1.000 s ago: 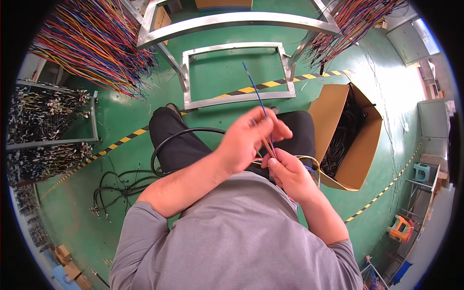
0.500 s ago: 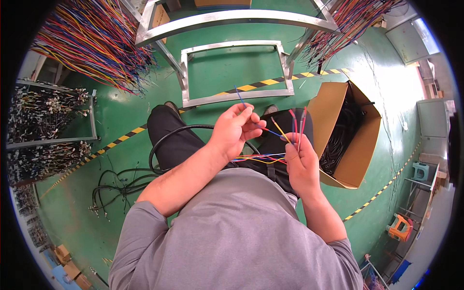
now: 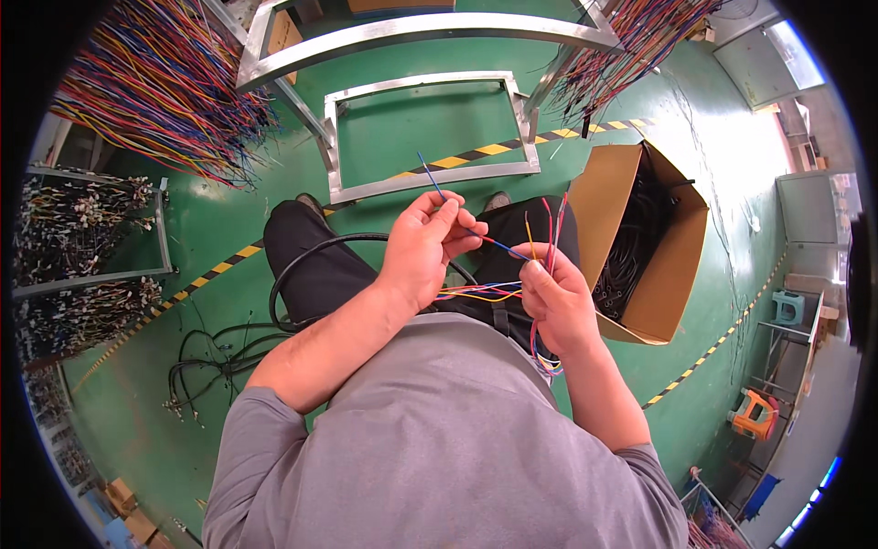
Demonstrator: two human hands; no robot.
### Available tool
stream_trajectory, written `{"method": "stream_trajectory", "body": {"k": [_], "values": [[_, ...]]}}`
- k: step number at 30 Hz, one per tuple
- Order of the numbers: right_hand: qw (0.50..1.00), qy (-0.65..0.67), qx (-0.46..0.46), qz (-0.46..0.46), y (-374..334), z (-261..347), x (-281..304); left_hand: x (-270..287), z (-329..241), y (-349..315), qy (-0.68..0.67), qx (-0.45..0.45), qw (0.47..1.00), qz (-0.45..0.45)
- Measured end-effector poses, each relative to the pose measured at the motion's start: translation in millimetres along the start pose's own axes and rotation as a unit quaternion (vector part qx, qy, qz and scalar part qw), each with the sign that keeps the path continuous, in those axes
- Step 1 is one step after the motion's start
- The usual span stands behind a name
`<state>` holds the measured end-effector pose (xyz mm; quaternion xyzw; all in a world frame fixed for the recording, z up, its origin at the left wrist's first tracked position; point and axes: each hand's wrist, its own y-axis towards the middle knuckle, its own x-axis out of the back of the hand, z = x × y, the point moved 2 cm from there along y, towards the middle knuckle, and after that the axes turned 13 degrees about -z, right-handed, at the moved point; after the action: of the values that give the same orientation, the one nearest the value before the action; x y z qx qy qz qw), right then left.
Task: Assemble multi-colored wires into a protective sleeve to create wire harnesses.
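Note:
Pinched in my left hand [image 3: 422, 245] is a thin blue wire [image 3: 432, 176], whose free end sticks up past the thumb. A short red stretch [image 3: 489, 241] shows on the wire between my hands. My right hand [image 3: 560, 300] is closed around several thin wires. Yellow and red wire ends [image 3: 551, 220] fan upward from its fingers. Under both hands a loose bundle of coloured wires [image 3: 485, 291] crosses my lap, and more wire ends [image 3: 546, 364] hang below the right hand. A thick black cable [image 3: 302, 259] arcs over my left thigh.
An open cardboard box [image 3: 672, 284] with black cables stands beside my right leg. Ahead is a metal frame [image 3: 430, 190]. Coloured wires hang in a thick mass [image 3: 165, 91] at far left. More black cable [image 3: 224, 361] lies on the green floor at left.
The whole view has shifted slightly, moving the surroundings left in the picture. Both hands keep their grips. Wire ends now show below my right hand, and the blue wire between the hands looks straighter.

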<state>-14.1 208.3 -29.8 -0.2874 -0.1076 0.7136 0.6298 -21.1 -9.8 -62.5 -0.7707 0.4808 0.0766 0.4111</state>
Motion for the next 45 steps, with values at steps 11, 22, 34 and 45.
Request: {"method": "stream_trajectory", "body": {"k": [11,22,34,45], "values": [[0.970,0.189,-0.150,-0.015,6,-11,3,-10,-12,3,0.014,-0.090,0.993,0.078],[0.998,-0.015,-0.038,0.042,-12,-6,-19,-24,-9,15,0.087,-0.007,0.993,0.085],[0.998,-0.022,-0.052,0.035,-8,-18,-19,-31,0,-13,0.132,-0.033,0.974,0.183],[0.993,0.080,-0.088,-0.002,-5,-22,-15,-21,4,-12,0.109,-0.086,0.980,0.143]]}}
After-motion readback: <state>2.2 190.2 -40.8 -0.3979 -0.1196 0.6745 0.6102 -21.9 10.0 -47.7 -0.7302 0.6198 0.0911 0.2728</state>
